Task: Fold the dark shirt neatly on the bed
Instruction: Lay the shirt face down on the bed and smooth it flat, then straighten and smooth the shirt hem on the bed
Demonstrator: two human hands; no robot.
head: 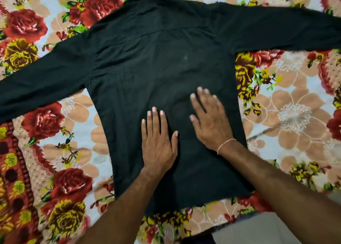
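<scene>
Smoothing a soft shirt before the first fold

Lying back-up and fully spread on the bed with the red, yellow and peach floral bedsheet (295, 114), the dark, long-sleeved collared cotton-like shirt (156, 62) has its collar at the far end and its hem nearest the person. Both sleeves stretch out sideways, well beyond either grip. The left hand (158, 144) lies flat on the lower back panel, fingers straight and close together, holding nothing. The right hand (210, 121), with a thin pale thread bracelet (226, 145) at the wrist, lies just beside it and slightly farther up, fingers splayed and flat, also pressing rather than taking hold. Neither grip has closed on any cloth.

Judging by the shallow wrinkles and the way the fabric follows the mattress, the shirt looks light, limp and thin, with no stiffness except perhaps at the collar and the yoke seam above the hands. It should slide easily over the sheet, so dragging one part may pull the rest askew. No fold appears to have been made yet. A sensible hold would be a pinch at the shoulder seam and at the hem on the same side, outward of where the palms now rest, lifting that edge evenly so the sleeve follows.
</scene>
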